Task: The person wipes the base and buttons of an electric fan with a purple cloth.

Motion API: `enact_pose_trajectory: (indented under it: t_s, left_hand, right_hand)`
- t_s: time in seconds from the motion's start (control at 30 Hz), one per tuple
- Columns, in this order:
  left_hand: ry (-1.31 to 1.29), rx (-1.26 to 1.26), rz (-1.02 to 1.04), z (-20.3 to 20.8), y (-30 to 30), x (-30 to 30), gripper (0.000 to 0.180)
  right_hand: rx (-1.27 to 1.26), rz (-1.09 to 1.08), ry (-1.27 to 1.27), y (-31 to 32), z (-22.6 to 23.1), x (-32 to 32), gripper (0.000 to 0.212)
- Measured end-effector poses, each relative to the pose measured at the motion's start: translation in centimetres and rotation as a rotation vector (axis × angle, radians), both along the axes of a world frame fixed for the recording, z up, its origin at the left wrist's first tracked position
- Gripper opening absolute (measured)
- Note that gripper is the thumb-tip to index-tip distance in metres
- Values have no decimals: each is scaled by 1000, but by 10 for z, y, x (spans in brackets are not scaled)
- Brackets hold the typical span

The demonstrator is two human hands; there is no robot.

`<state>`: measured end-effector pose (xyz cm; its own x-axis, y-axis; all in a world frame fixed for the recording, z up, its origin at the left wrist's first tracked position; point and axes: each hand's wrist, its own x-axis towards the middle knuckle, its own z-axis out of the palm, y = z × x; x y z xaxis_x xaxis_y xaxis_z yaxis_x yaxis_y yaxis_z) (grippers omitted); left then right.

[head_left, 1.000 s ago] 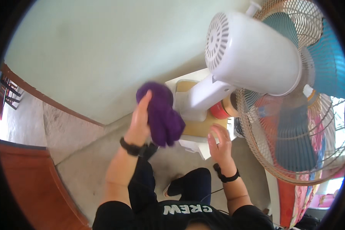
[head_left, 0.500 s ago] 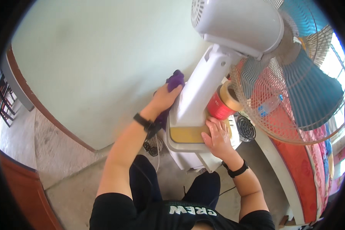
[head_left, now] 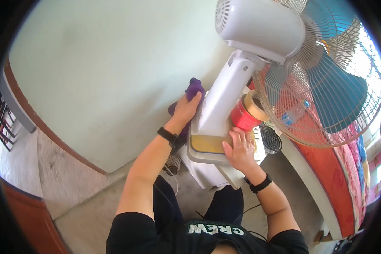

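A white electric fan stands in front of me, its neck [head_left: 224, 93] rising from a base with a yellowish top panel [head_left: 211, 144]. My left hand [head_left: 186, 109] grips a purple cloth [head_left: 194, 89] against the left side of the neck. My right hand [head_left: 241, 150] lies on the right part of the base, fingers extended and a little apart, nothing in it. Just beyond those fingers sit a red round container [head_left: 243, 116] and a tan tape roll [head_left: 255, 106]. The wire cage [head_left: 321, 84] with blue blades faces right.
The fan rests on a small white stand [head_left: 201, 173] against a pale wall [head_left: 93, 76]. A black coil [head_left: 271, 139] lies to its right. Further right is a bed with a red side [head_left: 326, 182]. At left are a doorway and a brown door [head_left: 29, 216].
The fan appears shifted slightly, its cage a little higher in view. My left hand with the purple cloth stays at the neck; my right hand remains on the base.
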<state>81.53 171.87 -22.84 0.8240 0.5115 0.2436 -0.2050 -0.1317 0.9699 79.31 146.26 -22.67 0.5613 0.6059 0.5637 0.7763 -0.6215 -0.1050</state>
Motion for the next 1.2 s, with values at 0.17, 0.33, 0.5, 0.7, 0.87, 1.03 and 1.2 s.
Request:
enact_pose_trajectory:
  t_s: [0.17, 0.33, 0.5, 0.7, 0.87, 1.03, 1.2]
  left_hand:
    - [-173, -58, 23, -12, -30, -65, 36]
    - [-277, 512, 257, -44, -84, -134, 45]
    - [-180, 687, 119, -26, -77, -152, 49]
    - [-137, 200, 124, -29, -17, -70, 43]
    - [69, 320, -80, 9, 41, 11, 42]
    - [215, 85, -325, 17, 65, 46, 41]
    - [-34, 137, -160, -2, 35, 6, 39]
  right_hand:
    - [-12, -41, 30, 1, -4, 0, 42]
    - [-76, -71, 49, -1, 3, -2, 45]
    - [-90, -35, 19, 2, 2, -5, 45]
    - [-55, -23, 3, -1, -2, -1, 43]
    - [-96, -22, 43, 3, 0, -2, 41]
    - [-79, -3, 43, 3, -2, -1, 41]
    - [-55, -24, -4, 0, -4, 1, 40]
